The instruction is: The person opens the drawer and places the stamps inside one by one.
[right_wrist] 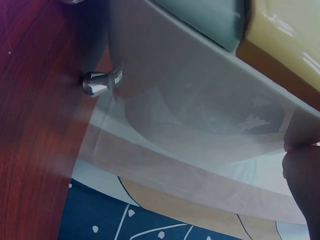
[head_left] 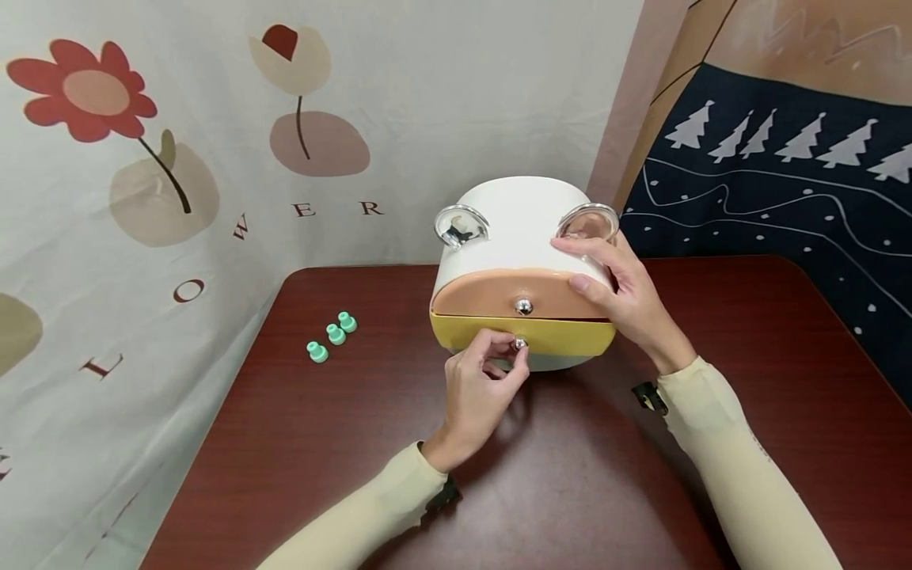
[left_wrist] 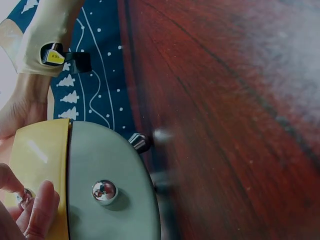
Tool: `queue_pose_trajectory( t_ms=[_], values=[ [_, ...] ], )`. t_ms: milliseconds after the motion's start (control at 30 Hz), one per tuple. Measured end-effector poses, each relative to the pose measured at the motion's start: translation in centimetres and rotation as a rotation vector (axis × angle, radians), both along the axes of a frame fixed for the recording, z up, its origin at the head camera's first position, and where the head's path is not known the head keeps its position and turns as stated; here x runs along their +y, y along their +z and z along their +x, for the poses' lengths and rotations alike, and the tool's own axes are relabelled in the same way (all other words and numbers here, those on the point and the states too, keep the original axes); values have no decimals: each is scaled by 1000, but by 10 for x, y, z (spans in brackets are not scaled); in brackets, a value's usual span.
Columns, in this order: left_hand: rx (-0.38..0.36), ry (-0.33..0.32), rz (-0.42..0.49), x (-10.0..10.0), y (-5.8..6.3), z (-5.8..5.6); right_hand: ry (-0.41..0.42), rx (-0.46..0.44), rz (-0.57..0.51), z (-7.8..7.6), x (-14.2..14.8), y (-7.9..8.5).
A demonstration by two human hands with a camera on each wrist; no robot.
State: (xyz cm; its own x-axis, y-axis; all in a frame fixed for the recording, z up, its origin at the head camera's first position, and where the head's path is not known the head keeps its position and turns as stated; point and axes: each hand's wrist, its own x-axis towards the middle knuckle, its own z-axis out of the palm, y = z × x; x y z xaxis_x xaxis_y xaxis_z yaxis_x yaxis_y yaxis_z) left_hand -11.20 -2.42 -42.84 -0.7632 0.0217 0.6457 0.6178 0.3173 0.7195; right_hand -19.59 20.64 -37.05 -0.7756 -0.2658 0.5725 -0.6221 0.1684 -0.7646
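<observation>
A small rounded chest of drawers [head_left: 527, 210], white with silver ear-like rings, stands on the table. Its orange top drawer [head_left: 477, 297] looks closed. Below it, the yellow drawer [head_left: 570, 338] sticks out a little, with a dark gap above its front. My left hand [head_left: 479, 392] pinches the yellow drawer's silver knob [head_left: 520, 343] between thumb and finger. With my right hand [head_left: 630, 297] I hold the chest's upper right side, thumb at the orange front's edge and a finger across the white top. The grey-green bottom drawer [left_wrist: 112, 160] sits flush, its round knob [left_wrist: 104, 192] untouched.
Three mint-green peg-like pieces [head_left: 336, 333] stand on the left of the dark red wooden table [head_left: 299, 467]. Short silver feet [right_wrist: 97, 82] carry the chest. Behind the table hang a flower-print curtain [head_left: 427, 119] and a navy cloth with white trees [head_left: 769, 190].
</observation>
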Motion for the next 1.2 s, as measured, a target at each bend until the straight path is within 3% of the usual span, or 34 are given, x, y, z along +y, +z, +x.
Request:
queue_pose_trajectory(
  t_ms=[367, 567, 833, 1200],
  values=[
    [5, 7, 13, 3, -3, -4, 11, 31, -13, -2, 1, -1],
    [8, -12, 33, 4, -6, -3, -2, 45, 46, -1, 4, -3],
    [1, -10, 31, 4, -8, -4, -55, 138, 49, 0, -4, -2],
    [8, -16, 56, 1, -7, -9, -40, 148, -44, 23, -18, 26]
  ],
)
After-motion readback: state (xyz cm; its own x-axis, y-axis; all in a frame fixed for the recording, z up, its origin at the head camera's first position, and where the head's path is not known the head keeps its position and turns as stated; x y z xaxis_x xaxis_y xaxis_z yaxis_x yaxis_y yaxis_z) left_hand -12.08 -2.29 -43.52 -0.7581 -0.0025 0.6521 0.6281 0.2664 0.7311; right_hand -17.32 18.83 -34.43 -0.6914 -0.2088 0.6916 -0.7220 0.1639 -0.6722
